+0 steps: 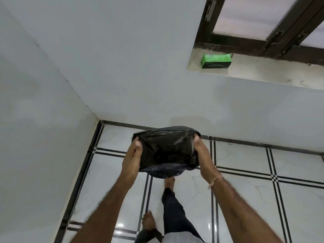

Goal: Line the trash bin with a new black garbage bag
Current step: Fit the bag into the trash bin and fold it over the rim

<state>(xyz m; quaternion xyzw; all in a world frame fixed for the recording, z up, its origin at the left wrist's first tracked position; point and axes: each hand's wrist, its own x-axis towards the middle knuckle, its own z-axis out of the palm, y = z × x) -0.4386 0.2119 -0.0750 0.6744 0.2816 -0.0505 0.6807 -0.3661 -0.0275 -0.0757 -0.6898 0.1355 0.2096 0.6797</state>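
A black garbage bag [166, 149] is stretched wide at its mouth in front of me, above the floor. My left hand [132, 158] grips the bag's left edge, thumb over the rim. My right hand [201, 155] grips the right edge the same way, with a thin cord around its wrist. The bag's inside is dark and crumpled, and its bottom hangs below my hands. Whatever is beneath the bag is hidden; no trash bin shows in the head view.
White floor tiles [245, 190] with black stripes lie below, meeting pale walls in the corner at left. A green box [215, 60] sits on the window sill [263, 72] at upper right. My bare feet [149, 221] and dark trousers stand under the bag.
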